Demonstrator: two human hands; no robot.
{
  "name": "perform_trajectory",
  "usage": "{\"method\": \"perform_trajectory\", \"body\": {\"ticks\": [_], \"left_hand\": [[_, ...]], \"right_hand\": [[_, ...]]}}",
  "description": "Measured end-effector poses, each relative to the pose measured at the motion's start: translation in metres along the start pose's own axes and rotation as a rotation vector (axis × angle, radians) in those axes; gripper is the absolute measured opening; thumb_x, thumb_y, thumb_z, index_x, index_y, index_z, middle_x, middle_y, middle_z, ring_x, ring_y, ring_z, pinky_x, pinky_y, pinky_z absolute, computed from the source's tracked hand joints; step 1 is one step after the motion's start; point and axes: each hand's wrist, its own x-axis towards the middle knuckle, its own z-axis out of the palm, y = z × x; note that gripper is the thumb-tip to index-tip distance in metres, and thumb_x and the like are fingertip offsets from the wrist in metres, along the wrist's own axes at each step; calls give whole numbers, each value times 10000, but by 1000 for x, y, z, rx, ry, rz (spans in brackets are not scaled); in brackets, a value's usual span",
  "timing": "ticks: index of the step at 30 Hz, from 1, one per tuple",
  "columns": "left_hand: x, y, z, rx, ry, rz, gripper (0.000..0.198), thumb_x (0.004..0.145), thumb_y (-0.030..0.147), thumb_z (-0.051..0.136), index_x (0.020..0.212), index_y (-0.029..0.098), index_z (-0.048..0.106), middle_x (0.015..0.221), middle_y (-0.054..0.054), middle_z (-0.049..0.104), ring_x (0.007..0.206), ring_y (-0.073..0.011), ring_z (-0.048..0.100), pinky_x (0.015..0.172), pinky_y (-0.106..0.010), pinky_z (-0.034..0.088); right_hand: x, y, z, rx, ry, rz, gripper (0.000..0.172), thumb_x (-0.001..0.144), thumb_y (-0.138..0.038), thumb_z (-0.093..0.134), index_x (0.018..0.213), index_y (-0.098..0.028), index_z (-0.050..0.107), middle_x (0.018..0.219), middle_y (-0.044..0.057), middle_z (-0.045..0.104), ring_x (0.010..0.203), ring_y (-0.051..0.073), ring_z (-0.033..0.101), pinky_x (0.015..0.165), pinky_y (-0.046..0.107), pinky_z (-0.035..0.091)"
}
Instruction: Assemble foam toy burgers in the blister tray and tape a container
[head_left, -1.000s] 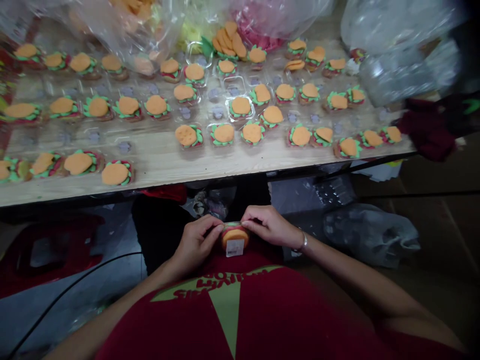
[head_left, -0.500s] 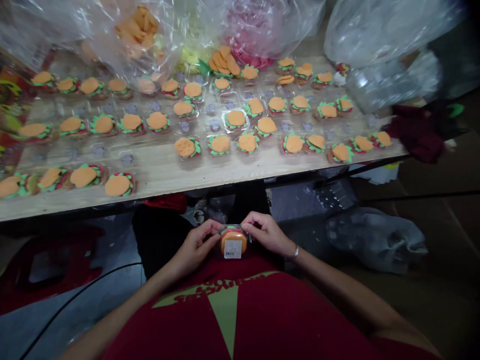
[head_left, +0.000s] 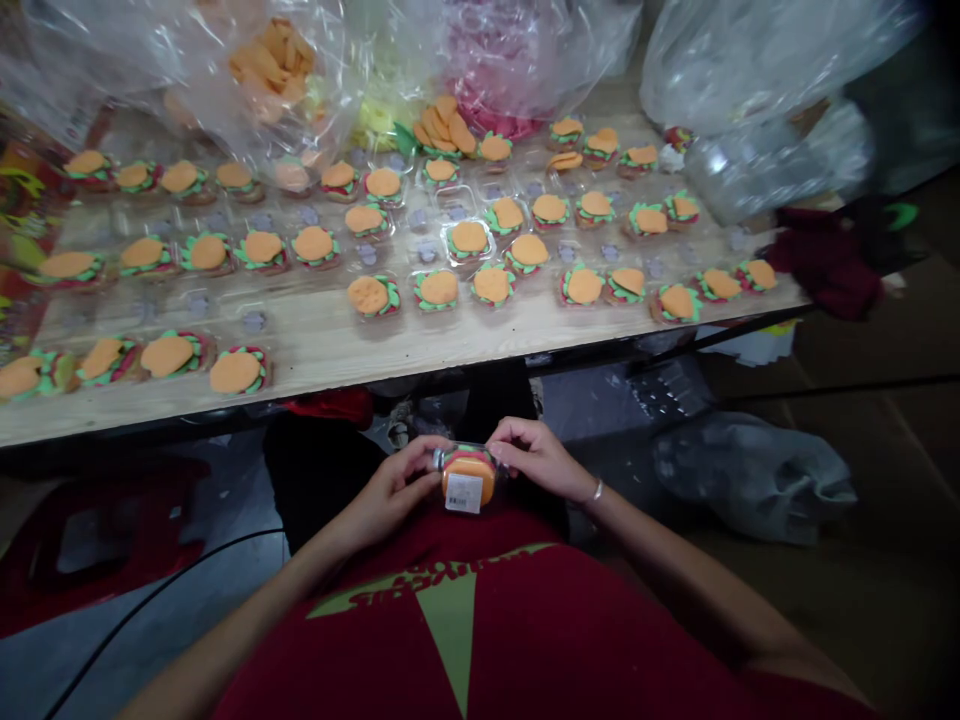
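Close to my red shirt, between both hands, is a clear plastic box with a toy burger (head_left: 469, 478) in it. Orange bun, red and green layers show through the plastic, and a white barcode label (head_left: 464, 493) is on the side facing me. My left hand (head_left: 401, 482) grips the box's left edge with thumb and fingers. My right hand (head_left: 536, 460) pinches the upper right corner. Fingertips partly hide the edges of the box.
Rows of toy burgers in clear boxes (head_left: 436, 290) stand on the wooden table (head_left: 337, 350) ahead. Behind them lie plastic bags with orange (head_left: 274, 60) and pink pieces (head_left: 499, 60). A red stool (head_left: 97, 540) is at lower left, a translucent bag (head_left: 750, 480) on the floor at right.
The boxed burger has tilted slightly and risen a little between my hands. My left fingers have shifted along its upper left edge. The table items stay as they were.
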Motion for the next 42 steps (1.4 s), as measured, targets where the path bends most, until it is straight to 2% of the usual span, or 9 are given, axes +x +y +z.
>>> {"method": "perform_trajectory", "body": {"ticks": [3, 8, 11, 16, 20, 23, 30, 34, 42], "left_hand": [[7, -4, -2, -110, 52, 5, 417, 813, 334, 649, 1178, 188, 510, 851, -24, 647, 757, -143, 587, 705, -256, 436], [18, -1, 3, -456, 65, -104, 441, 692, 306, 750, 1093, 201, 597, 813, -7, 615, 645, -107, 527, 630, -242, 425], [23, 4, 10, -571, 110, -117, 355, 666, 328, 749, 981, 209, 637, 805, -14, 608, 607, -106, 488, 582, -246, 418], [21, 1, 17, -638, 176, -186, 279, 643, 267, 759, 879, 197, 628, 714, 7, 565, 549, -75, 422, 528, -212, 382], [8, -2, 15, -487, -7, -279, 191, 685, 261, 722, 824, 169, 628, 633, 11, 557, 551, -86, 464, 548, -214, 387], [-4, 5, 5, -335, 143, -205, 292, 664, 170, 674, 954, 192, 651, 818, -5, 633, 717, -128, 566, 700, -254, 450], [-21, 25, -10, 68, 217, -101, 222, 836, 351, 547, 868, 175, 678, 797, -17, 619, 734, -144, 530, 685, -251, 416], [-24, 21, -6, 10, 139, -76, 248, 860, 389, 557, 958, 180, 649, 845, -22, 631, 760, -145, 553, 694, -249, 430], [-28, -4, -4, -184, 159, -75, 290, 800, 368, 675, 957, 129, 624, 878, -69, 676, 778, -158, 611, 721, -270, 465]], "right_hand": [[6, 3, -3, 156, -14, -8, 306, 852, -477, 583, 959, -192, 613, 806, 7, 579, 652, 103, 512, 613, 239, 434], [28, -11, 13, 233, -2, -279, 491, 806, -667, 538, 1022, -232, 614, 1256, 82, 522, 1180, 217, 476, 958, 357, 417], [44, -30, 28, 335, -59, -307, 610, 675, -769, 589, 962, -231, 559, 1156, 95, 573, 1080, 230, 542, 903, 373, 452], [62, -47, 41, 399, 8, -198, 426, 678, -575, 700, 803, -211, 517, 958, 38, 600, 806, 150, 557, 738, 280, 468], [56, -33, 46, 338, 78, 14, 280, 739, -443, 646, 770, -187, 536, 739, -16, 550, 609, 93, 473, 576, 216, 400], [44, -18, 52, 252, 126, 125, 252, 731, -401, 625, 708, -170, 526, 630, -38, 489, 552, 79, 421, 519, 202, 349], [33, -17, 61, -47, 154, 32, 226, 799, -361, 564, 690, -165, 533, 656, -20, 511, 598, 94, 436, 547, 219, 342], [32, -19, 63, -101, 169, 51, 229, 818, -347, 555, 679, -166, 532, 647, -19, 513, 605, 99, 442, 569, 223, 352], [7, -5, 56, 318, 56, 50, 311, 849, -462, 589, 937, -168, 639, 873, 21, 612, 766, 121, 543, 679, 228, 421]]}}
